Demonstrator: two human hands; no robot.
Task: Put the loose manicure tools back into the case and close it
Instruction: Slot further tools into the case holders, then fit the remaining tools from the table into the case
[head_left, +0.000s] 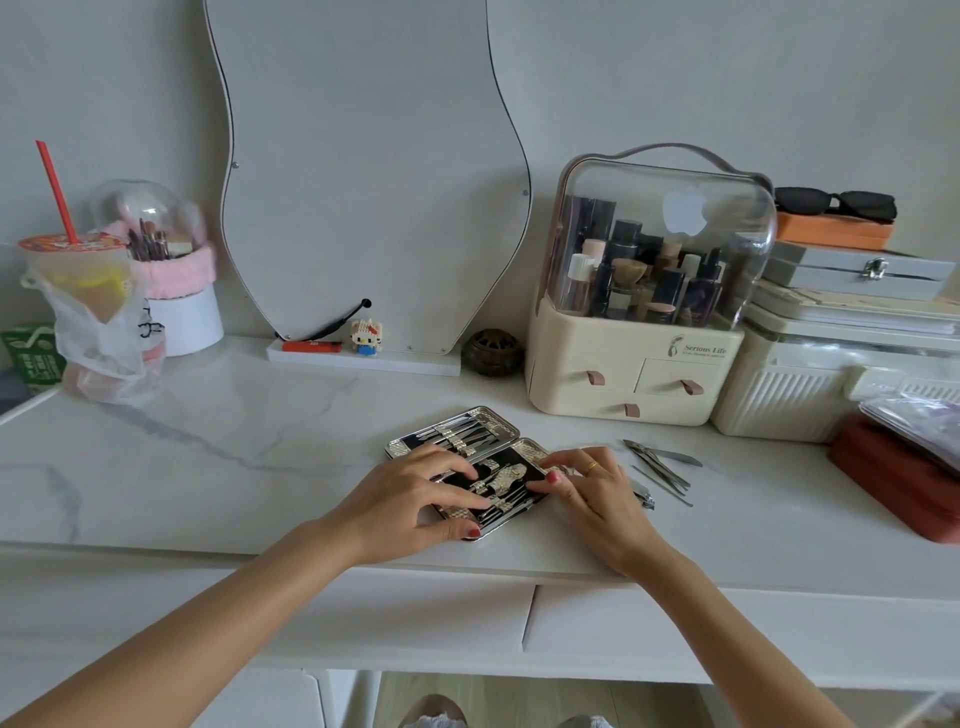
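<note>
While both flat hands, left hand (415, 493), right hand (592, 491), press open case (457, 436), organizer (623, 358) reads "Serious Life"

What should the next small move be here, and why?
Probably move the right hand to the loose tools lying on the table just right of the open case and pick one up: they are still outside it, so closing would be premature.
</note>
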